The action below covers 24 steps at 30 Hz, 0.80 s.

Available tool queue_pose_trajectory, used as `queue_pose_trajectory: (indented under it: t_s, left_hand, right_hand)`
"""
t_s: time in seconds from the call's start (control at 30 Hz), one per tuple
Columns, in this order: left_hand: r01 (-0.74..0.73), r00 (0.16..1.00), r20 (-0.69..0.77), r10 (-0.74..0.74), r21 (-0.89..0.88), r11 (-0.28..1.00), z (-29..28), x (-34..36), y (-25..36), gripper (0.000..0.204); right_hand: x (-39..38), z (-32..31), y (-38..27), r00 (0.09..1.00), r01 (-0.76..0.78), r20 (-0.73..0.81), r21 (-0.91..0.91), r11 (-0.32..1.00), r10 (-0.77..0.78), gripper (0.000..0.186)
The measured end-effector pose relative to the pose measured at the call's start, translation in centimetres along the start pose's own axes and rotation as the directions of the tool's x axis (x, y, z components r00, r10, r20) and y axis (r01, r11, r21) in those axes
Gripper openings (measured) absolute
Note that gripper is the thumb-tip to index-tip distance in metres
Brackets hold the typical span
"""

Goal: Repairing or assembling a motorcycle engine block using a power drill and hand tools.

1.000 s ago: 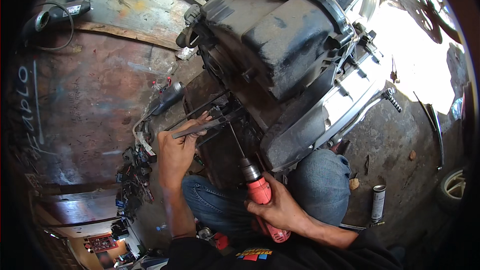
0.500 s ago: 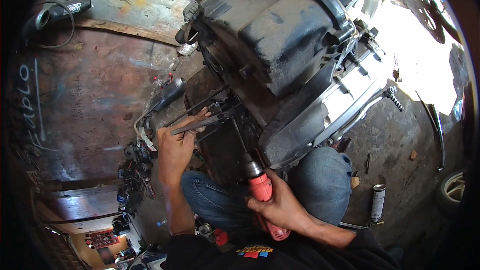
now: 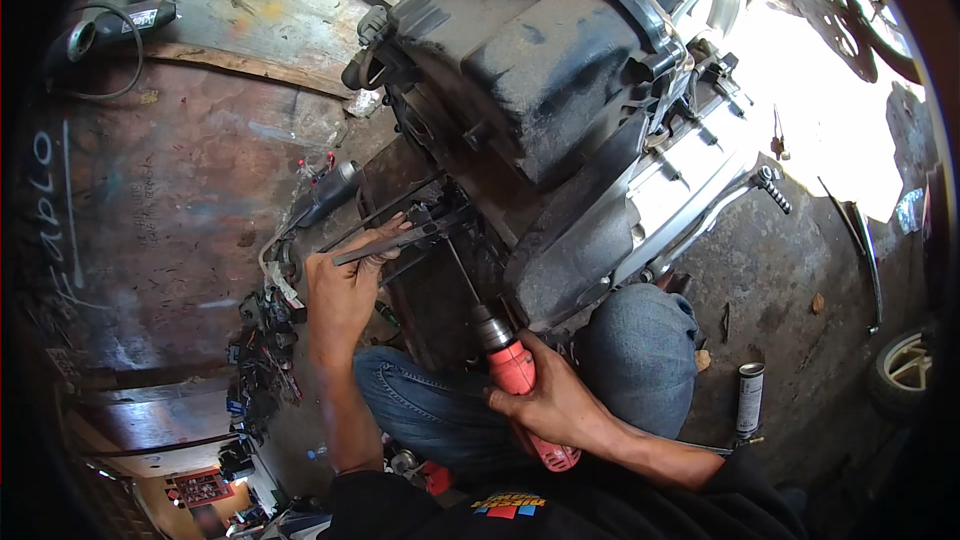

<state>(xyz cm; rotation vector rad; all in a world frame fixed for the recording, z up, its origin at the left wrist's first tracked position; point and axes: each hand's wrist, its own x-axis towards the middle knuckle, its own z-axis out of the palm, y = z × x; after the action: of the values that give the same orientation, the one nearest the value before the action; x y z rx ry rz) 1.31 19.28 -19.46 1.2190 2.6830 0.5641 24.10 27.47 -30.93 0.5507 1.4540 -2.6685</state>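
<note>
My right hand [image 3: 550, 405] grips a red power drill [image 3: 511, 365]. Its long thin bit [image 3: 463, 272] points up into the underside of a dark scooter body [image 3: 530, 80]. My left hand [image 3: 345, 295] is closed round a dark flat metal bar [image 3: 400, 240] that reaches into the dark frame parts just above the bit's tip, where the exact contact is hard to make out. Right of the drill, the scooter's silver engine cover [image 3: 690, 180] and a dark housing [image 3: 560, 250] sit beside my bent knee [image 3: 640, 350] in jeans.
A pile of wires and parts [image 3: 270, 340] and a dark cylinder [image 3: 330, 190] lie to the left by a painted wooden board [image 3: 170, 240]. A muffler [image 3: 130, 25] is at upper left. On the right are a spray can [image 3: 749, 398], metal rods [image 3: 868, 275] and a loose wheel [image 3: 905, 365].
The scooter and surroundings have shifted slightly in view, mostly leftward. My hands keep their holds on the bar and the drill, with the drill's angle changed slightly.
</note>
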Motion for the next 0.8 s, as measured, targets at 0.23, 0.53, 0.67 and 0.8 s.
queue_pose_trajectory:
  t_s: [0.23,0.53,0.67,0.8]
  left_hand:
    - [0.037,0.999,0.028,-0.036,-0.012,0.999,0.1,0.1,0.1,0.025]
    - [0.082,0.995,0.057,-0.083,0.013,0.997,-0.3,0.1,1.4,0.026]
    - [0.014,0.999,0.033,-0.015,0.013,1.0,-0.1,0.1,0.6,0.025]
    - [0.065,0.996,0.069,-0.063,-0.018,0.998,-0.2,0.2,1.2,0.026]
  right_hand:
    - [0.2,0.4,0.8,0.997,0.064,-0.043,0.015,0.998,-0.063,0.051]
    - [0.2,0.5,1.0,0.999,0.054,-0.01,0.03,0.998,-0.054,0.052]
    - [-0.1,0.6,0.4,0.999,0.049,-0.009,0.081,0.996,-0.048,0.052]
    - [0.0,0.7,0.9,0.999,0.041,-0.004,0.12,0.992,-0.04,0.051]
